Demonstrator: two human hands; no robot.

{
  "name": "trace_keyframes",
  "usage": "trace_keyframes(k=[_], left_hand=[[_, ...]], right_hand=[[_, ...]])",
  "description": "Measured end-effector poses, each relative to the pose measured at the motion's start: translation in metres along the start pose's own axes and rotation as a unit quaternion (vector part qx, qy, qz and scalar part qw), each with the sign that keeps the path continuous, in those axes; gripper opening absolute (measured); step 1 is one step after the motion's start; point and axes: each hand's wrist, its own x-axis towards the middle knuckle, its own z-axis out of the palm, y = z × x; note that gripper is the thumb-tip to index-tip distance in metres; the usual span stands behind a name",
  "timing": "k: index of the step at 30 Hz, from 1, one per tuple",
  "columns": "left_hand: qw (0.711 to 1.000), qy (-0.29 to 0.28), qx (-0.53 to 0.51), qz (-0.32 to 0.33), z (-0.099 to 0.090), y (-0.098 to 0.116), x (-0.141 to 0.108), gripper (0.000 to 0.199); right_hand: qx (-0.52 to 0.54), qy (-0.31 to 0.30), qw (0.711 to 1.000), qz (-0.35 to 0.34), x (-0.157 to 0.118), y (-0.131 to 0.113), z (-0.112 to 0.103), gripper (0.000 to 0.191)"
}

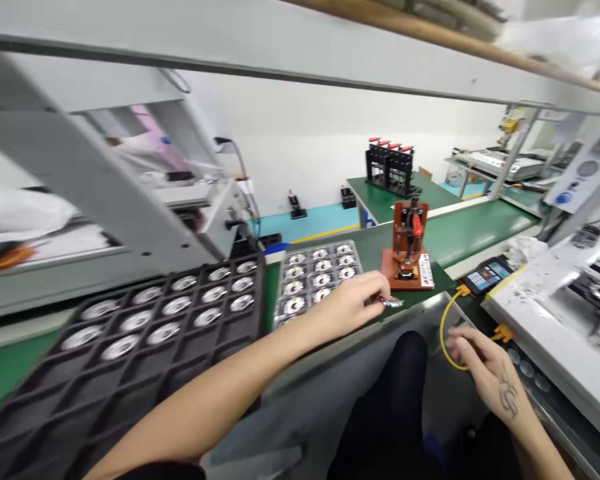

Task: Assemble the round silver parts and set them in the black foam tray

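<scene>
My left hand (363, 297) is closed in a pinch on a small shiny silver part (392, 302), just in front of the red toggle-clamp fixture (407, 247). The fingers hide some of that part. Beside its wrist lies a clear tray (356, 252) of round silver pieces with dark centres. My right hand (483, 370) hovers over the bench's front edge, by a looped yellow cable (443, 333). Its fingers are loosely bent, slightly blurred, and I see nothing in them.
A large black compartment tray (190, 380) with round silver pieces stands at left. To the right are a phone-like touchscreen device (489, 275) and a white machine (535, 307). A grey shelf beam (300, 47) crosses overhead. Black fixtures with red handles (390, 167) stand behind.
</scene>
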Motion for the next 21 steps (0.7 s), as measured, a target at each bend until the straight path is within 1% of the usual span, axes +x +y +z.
trace_keyframes(k=[1, 2, 4, 6, 8, 10, 13, 15, 16, 17, 19, 20, 21], left_hand=[[0.998, 0.007, -0.010, 0.065, 0.009, 0.011, 0.015, 0.012], [0.992, 0.015, -0.008, 0.129, 0.018, 0.021, 0.029, 0.012], [0.970, 0.036, 0.016, 0.239, 0.035, 0.036, 0.053, 0.012], [0.948, 0.054, 0.038, 0.312, 0.049, 0.046, 0.072, 0.012], [0.934, 0.061, 0.042, 0.350, 0.061, 0.052, 0.085, 0.013], [0.926, 0.055, 0.036, 0.371, 0.072, 0.058, 0.096, 0.013], [0.917, 0.037, 0.011, 0.397, 0.090, 0.068, 0.111, 0.013], [0.917, 0.002, -0.028, 0.397, 0.104, 0.074, 0.126, 0.015], [0.920, -0.022, -0.053, 0.387, 0.111, 0.077, 0.137, 0.019], [0.924, -0.049, -0.079, 0.370, 0.118, 0.079, 0.151, 0.029], [0.933, -0.103, -0.125, 0.320, 0.133, 0.085, 0.186, 0.056], [0.937, -0.127, -0.140, 0.294, 0.141, 0.088, 0.207, 0.066], [0.940, -0.147, -0.148, 0.269, 0.150, 0.091, 0.229, 0.069]], right_hand=[[0.017, 0.004, 0.999, -0.030, 0.007, -0.012, 0.002, 0.045], [0.034, 0.010, 0.998, -0.059, 0.013, -0.023, 0.002, 0.049], [0.043, 0.013, 0.994, -0.100, 0.020, -0.041, -0.004, 0.056], [0.030, 0.016, 0.993, -0.109, 0.021, -0.052, -0.015, 0.051], [0.018, 0.030, 0.994, -0.100, 0.017, -0.057, -0.028, 0.043], [0.018, 0.052, 0.995, -0.084, 0.010, -0.056, -0.039, 0.041], [0.010, 0.088, 0.995, -0.052, -0.001, -0.048, -0.056, 0.039], [-0.015, 0.123, 0.991, -0.044, -0.009, -0.041, -0.072, 0.038], [-0.036, 0.148, 0.987, -0.045, -0.013, -0.038, -0.083, 0.037], [-0.064, 0.178, 0.981, -0.045, -0.018, -0.034, -0.095, 0.036], [-0.126, 0.245, 0.960, -0.040, -0.028, -0.030, -0.123, 0.035], [-0.155, 0.276, 0.948, -0.034, -0.032, -0.029, -0.137, 0.035], [-0.178, 0.303, 0.936, -0.027, -0.037, -0.030, -0.150, 0.037]])
